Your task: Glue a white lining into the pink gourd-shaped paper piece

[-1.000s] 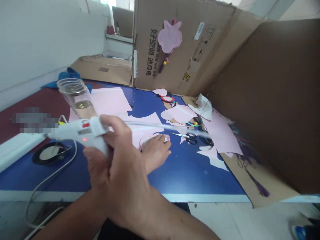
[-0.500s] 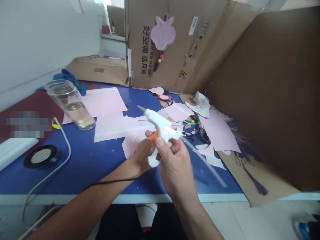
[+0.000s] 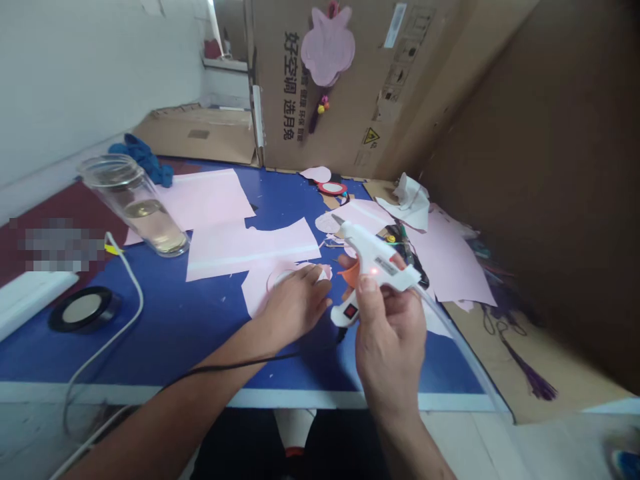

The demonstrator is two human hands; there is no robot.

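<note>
My right hand [image 3: 393, 327] grips a white glue gun [image 3: 373, 257] above the table, its nozzle pointing up and to the left. An orange trigger [image 3: 351, 274] shows at its front, and a small red light glows on its body. A long clear glue stick [image 3: 463, 340] sticks out of the back. My left hand [image 3: 299, 301] rests low over a pink paper piece [image 3: 253, 287], fingers curled together at a small pink and white cutout. What lies under those fingers is hidden. A black cord [image 3: 240, 366] crosses my left forearm towards the gun's handle.
A lidded glass of pale liquid [image 3: 155, 223] stands left, near black tape [image 3: 83, 310] and a white cable [image 3: 131, 273]. Pink sheets [image 3: 250, 250] and scraps cover the middle. A purple tassel [image 3: 533, 380] lies right. Cardboard walls [image 3: 525, 153] rise behind and right.
My left hand has come away from the glue gun and down onto the pink paper. My right hand has carried the gun to the right.
</note>
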